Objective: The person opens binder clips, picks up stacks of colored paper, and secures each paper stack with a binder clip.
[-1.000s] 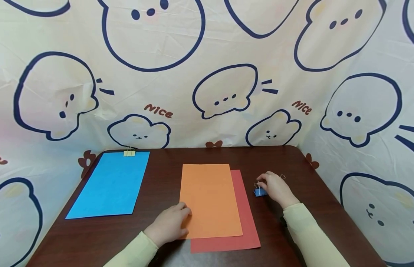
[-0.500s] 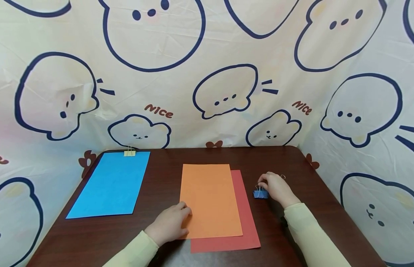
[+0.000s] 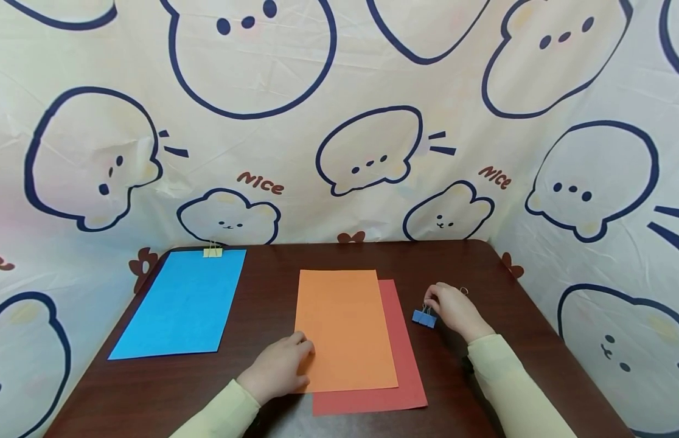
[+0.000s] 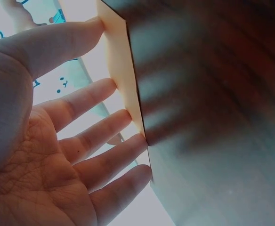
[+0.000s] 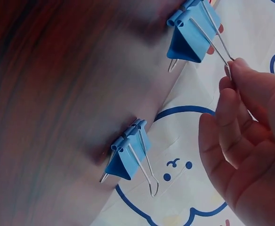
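Observation:
My left hand (image 3: pixel 279 365) rests at the lower left edge of an orange sheet of paper (image 3: pixel 345 328). In the left wrist view its fingers lie straight and spread, tips at the sheet's edge. The orange sheet overlaps a red sheet (image 3: pixel 400 347), which shows along the right and near sides. To the right of both sheets, my right hand (image 3: pixel 454 310) pinches a blue binder clip (image 3: pixel 424 318) by its wire handle between thumb and fingers. Beneath that hand in the right wrist view stands a second blue binder clip (image 5: pixel 130 148), mostly hidden in the head view.
At the back left of the brown table (image 3: pixel 263 292) lies a blue sheet (image 3: pixel 183 304), with a pale yellow binder clip (image 3: pixel 212 252) on its far edge. A printed curtain (image 3: pixel 295 146) hangs round the table's back and sides.
The binder clip in the right hand has turned and swung slightly left and nearer, coming out more from under the fingers. The left hand and the sheets stay put.

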`<state>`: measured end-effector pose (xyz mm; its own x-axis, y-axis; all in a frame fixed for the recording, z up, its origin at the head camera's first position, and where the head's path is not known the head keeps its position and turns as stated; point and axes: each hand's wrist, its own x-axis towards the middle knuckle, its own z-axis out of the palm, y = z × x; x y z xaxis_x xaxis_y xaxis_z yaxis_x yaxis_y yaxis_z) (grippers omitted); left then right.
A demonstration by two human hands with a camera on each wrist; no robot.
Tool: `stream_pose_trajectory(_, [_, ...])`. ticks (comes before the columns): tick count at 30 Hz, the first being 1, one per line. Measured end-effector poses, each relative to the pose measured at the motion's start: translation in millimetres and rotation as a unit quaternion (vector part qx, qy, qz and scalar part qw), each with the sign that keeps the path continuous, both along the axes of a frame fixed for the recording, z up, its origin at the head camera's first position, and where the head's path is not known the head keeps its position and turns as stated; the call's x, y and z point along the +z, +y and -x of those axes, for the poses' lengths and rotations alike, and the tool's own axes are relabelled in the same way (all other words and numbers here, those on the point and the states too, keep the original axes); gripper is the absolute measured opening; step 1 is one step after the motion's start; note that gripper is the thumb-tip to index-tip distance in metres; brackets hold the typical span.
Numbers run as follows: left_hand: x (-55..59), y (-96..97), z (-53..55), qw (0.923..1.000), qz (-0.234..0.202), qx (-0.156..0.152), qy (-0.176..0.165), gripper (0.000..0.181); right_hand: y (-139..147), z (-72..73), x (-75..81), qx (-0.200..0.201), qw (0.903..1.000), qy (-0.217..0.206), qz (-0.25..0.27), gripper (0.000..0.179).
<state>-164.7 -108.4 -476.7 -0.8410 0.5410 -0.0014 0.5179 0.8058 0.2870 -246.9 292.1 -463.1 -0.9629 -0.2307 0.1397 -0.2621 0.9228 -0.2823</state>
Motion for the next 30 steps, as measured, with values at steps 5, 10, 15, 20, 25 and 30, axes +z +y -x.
stream_pose_trajectory(5, [1.1, 0.5, -0.9, 1.0, -0.002, 0.003, -0.003, 0.04, -1.4, 0.5, 0.0, -0.006, 0.9997, 0.018, -0.014, 0.01])
stream_pose_trajectory(10, [1.7, 0.7, -1.2, 1.0, -0.002, 0.004, -0.005, 0.04, -2.2, -0.4, 0.9, 0.0, 0.9986, 0.035, -0.04, 0.009])
stream_pose_trajectory(15, [1.7, 0.0, -1.2, 1.0, -0.004, 0.003, -0.003, 0.04, -3.3, -2.4, 1.1, 0.015, 0.9971, 0.05, -0.055, 0.01])
stream_pose_trajectory(20, [1.2, -0.6, -1.2, 1.0, -0.005, 0.003, 0.0, 0.04, -4.7, -4.7, 0.7, 0.028, 0.9972, 0.045, -0.052, 0.014])
stream_pose_trajectory(25, [1.2, -0.2, -1.4, 1.0, -0.004, 0.005, -0.001, 0.041, -6.9, -8.0, 2.7, 0.036, 0.9983, 0.023, -0.041, 0.016])
stream_pose_trajectory(30, [1.3, 0.3, -1.9, 1.0, -0.005, 0.006, -0.004, 0.041, -8.8, -12.9, 4.7, 0.043, 0.9982, 0.023, -0.034, 0.018])
